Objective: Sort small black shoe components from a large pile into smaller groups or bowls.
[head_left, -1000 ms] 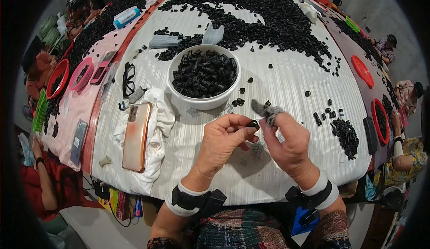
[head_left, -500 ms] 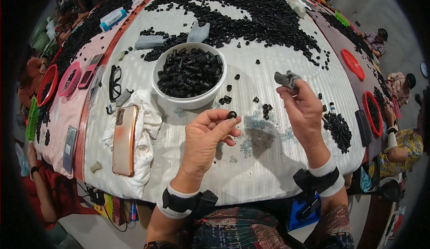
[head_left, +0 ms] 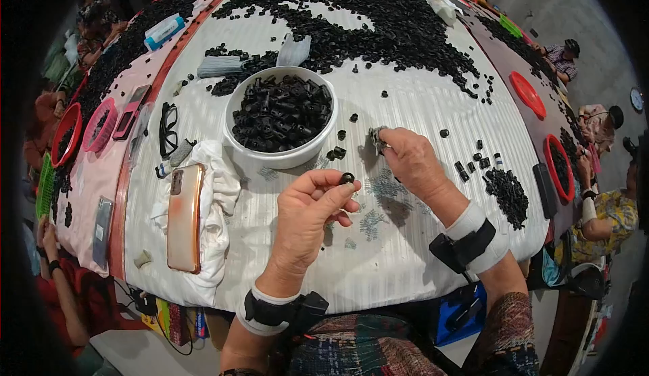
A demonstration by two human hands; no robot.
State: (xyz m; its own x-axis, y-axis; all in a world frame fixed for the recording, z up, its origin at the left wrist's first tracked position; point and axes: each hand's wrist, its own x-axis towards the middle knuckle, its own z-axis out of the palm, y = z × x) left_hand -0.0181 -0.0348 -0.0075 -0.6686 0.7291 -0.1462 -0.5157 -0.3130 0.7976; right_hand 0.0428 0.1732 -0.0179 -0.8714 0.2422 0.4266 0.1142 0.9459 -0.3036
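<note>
Between the thumb and index finger of my left hand is a small black plastic part, its rounded end up. My right hand reaches in from the right, palm down, fingers curled together. At its fingertips is a ragged grey cloth-like piece; whether it is worn or held, and what lies under the fingers, is hidden. Tiny silvery springs lie scattered below and between both hands. A white bowl heaped with black plastic parts stands beyond my left hand.
A small pile of black pieces lies to the right. A large spread of black parts covers the far table. On the left are a phone on white cloth and glasses. Other people sit along both sides.
My right hand has swung left and turned palm down, nearer the left hand, uncovering loose black pieces at the right. My left hand still pinches its part, almost unmoved.
</note>
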